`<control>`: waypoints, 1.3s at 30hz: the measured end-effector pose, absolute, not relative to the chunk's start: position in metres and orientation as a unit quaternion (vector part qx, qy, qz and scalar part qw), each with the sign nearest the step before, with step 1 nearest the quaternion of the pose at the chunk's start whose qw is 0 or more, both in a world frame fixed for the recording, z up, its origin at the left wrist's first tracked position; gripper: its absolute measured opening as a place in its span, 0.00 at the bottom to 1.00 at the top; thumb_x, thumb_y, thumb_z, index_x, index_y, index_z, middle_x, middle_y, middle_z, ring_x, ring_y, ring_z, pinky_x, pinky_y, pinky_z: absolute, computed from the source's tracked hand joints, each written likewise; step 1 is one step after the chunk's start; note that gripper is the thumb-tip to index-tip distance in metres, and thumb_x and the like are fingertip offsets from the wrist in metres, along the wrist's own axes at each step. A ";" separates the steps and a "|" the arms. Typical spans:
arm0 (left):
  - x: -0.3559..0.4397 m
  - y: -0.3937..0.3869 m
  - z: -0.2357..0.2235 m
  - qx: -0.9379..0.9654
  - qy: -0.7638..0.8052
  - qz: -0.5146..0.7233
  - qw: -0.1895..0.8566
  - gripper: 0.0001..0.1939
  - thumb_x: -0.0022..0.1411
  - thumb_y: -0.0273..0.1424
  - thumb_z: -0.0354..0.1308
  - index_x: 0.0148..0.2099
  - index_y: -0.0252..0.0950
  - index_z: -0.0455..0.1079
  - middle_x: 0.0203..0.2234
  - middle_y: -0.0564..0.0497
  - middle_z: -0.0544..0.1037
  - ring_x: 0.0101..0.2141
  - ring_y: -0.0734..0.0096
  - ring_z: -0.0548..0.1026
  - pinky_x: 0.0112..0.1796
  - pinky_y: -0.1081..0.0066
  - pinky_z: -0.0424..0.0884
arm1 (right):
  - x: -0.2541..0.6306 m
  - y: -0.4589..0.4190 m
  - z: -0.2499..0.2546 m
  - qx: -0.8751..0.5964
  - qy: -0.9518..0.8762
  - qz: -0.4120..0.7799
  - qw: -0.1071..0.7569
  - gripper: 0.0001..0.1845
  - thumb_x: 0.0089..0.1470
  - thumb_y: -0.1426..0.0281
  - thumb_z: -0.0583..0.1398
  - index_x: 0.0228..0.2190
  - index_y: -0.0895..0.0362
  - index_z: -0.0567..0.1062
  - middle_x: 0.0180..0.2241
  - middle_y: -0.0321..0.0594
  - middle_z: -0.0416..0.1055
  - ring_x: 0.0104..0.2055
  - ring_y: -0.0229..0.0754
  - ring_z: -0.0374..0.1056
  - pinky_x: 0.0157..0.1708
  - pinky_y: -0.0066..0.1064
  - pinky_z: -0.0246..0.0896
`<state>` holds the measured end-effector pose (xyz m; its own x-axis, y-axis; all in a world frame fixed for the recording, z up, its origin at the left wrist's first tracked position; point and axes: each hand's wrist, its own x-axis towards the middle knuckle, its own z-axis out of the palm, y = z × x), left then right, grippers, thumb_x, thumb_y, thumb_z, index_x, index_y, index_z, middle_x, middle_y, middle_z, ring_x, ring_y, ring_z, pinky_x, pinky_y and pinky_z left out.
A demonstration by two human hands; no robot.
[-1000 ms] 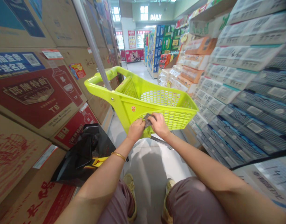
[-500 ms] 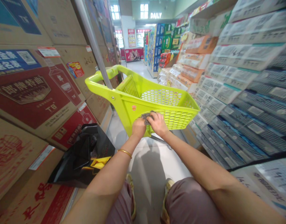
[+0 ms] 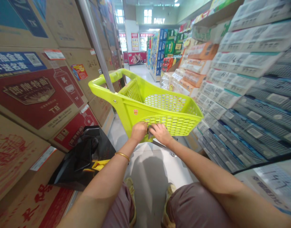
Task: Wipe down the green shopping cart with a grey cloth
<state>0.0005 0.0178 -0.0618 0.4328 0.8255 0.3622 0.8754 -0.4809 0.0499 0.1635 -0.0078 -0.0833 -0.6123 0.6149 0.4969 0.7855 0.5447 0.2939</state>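
Observation:
A small crumpled grey cloth (image 3: 150,132) is bunched between my hands, close to the side of a lime-green shopping cart (image 3: 126,109). My left hand (image 3: 139,131) is closed at the cloth's left edge, its fingertips hidden from me. My right hand (image 3: 160,133) curls its fingers over the cloth from the right. Both hands are in front of the lower side of the cart's basket, near its lattice openings. Whether the cloth touches the plastic I cannot tell.
Cardboard cartons (image 3: 29,91) are stacked on the left, with a black bag (image 3: 76,167) holding something yellow before them. A slanting metal pole (image 3: 95,41) crosses the cart's handle. Packs of tissue paper (image 3: 242,63) line the right. Pale tiled floor (image 3: 150,177) lies between my feet.
Both hands have moved slightly down along the cart's side with the cloth, and less of the cloth now shows. The camera view has shifted a little.

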 end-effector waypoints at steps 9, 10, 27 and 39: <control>0.000 0.019 -0.063 -0.835 -0.521 -0.155 0.079 0.13 0.57 0.22 0.47 0.36 0.29 0.73 0.31 0.40 0.76 0.35 0.63 0.74 0.36 0.68 0.68 | 0.151 0.003 -0.052 -0.475 -0.804 -0.250 0.255 0.17 0.60 0.70 0.47 0.48 0.51 0.69 0.50 0.46 0.62 0.49 0.48 0.52 0.46 0.39 0.47; 0.000 0.019 -0.063 -0.840 -0.515 -0.155 0.080 0.12 0.57 0.22 0.47 0.36 0.30 0.73 0.31 0.41 0.76 0.35 0.64 0.74 0.36 0.68 0.68 | 0.152 0.003 -0.058 -0.467 -0.814 -0.246 0.244 0.16 0.60 0.70 0.48 0.47 0.52 0.69 0.50 0.46 0.63 0.49 0.48 0.52 0.45 0.40 0.47; 0.003 0.014 -0.068 -0.829 -0.518 -0.184 0.105 0.14 0.63 0.26 0.45 0.43 0.33 0.71 0.32 0.42 0.75 0.37 0.63 0.73 0.36 0.68 0.66 | 0.160 -0.005 -0.090 -0.425 -0.863 -0.219 0.164 0.16 0.60 0.70 0.48 0.45 0.55 0.70 0.47 0.48 0.65 0.44 0.46 0.56 0.41 0.37 0.49; 0.003 0.015 -0.069 -0.833 -0.523 -0.161 0.087 0.12 0.63 0.25 0.46 0.36 0.31 0.71 0.30 0.42 0.74 0.36 0.64 0.73 0.37 0.69 0.66 | 0.158 0.004 -0.089 -0.456 -0.837 -0.226 0.202 0.16 0.60 0.69 0.48 0.45 0.53 0.71 0.49 0.46 0.63 0.49 0.48 0.51 0.45 0.39 0.48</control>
